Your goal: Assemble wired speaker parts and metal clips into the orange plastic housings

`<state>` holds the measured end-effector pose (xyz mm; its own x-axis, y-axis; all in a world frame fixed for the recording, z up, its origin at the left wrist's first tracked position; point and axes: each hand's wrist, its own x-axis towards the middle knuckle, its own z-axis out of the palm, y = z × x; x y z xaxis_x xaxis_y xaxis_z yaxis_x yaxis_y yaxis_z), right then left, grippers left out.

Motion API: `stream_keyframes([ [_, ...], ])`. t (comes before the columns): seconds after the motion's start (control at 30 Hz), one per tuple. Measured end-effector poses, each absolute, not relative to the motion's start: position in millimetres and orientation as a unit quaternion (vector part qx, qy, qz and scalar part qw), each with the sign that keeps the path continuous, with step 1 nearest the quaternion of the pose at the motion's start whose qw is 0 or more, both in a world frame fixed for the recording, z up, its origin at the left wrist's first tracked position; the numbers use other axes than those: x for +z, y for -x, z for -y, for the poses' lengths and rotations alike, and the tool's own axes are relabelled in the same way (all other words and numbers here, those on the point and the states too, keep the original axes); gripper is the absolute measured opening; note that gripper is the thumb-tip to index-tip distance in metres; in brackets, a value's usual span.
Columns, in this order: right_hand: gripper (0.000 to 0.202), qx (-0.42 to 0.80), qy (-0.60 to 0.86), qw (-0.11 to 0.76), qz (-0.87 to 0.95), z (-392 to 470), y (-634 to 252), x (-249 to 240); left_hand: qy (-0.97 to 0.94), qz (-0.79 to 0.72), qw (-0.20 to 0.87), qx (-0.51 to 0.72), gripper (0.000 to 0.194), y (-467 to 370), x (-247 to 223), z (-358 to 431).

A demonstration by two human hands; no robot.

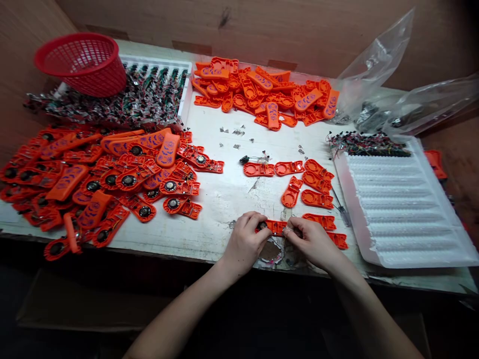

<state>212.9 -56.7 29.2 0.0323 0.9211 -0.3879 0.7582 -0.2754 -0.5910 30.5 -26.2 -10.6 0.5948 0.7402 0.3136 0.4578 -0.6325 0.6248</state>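
At the front edge of the table lies an orange plastic shell (276, 227) between my two hands. My left hand (247, 239) has its fingers closed on the shell's left end, beside a dark round part. Over the shell's right end, my right hand (309, 238) pinches something small, with thin wires showing at the fingertips; the item itself is too small to name. Just right of that hand are more orange shells (317, 221). Farther back, a dark wired part (245, 159) rests by an open shell (259, 170).
Shells with round speakers (129, 180) pile up at left. Behind them, a red basket (88, 65) sits on a tray of wired parts. More shells (262, 89) lie at the back. A white ridged tray (404, 209) and clear bags (377, 60) occupy the right.
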Motion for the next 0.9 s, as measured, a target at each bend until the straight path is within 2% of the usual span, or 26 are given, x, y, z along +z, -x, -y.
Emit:
stream_keyframes([
  [0.17, 0.029, 0.388, 0.705, 0.1, 0.585, 55, -214, 30, -0.854, -0.356, 0.256, 0.279, 0.013, -30, -13, 27],
  [0.33, 0.027, 0.361, 0.709, 0.084, 0.6, 54, -211, 29, -0.854, -0.36, 0.261, 0.272, 0.012, -30, -12, 27],
  [0.9, 0.023, 0.305, 0.74, -0.029, 0.599, 38, -193, 29, -0.844, -0.363, 0.278, 0.279, 0.014, -29, -9, 27],
])
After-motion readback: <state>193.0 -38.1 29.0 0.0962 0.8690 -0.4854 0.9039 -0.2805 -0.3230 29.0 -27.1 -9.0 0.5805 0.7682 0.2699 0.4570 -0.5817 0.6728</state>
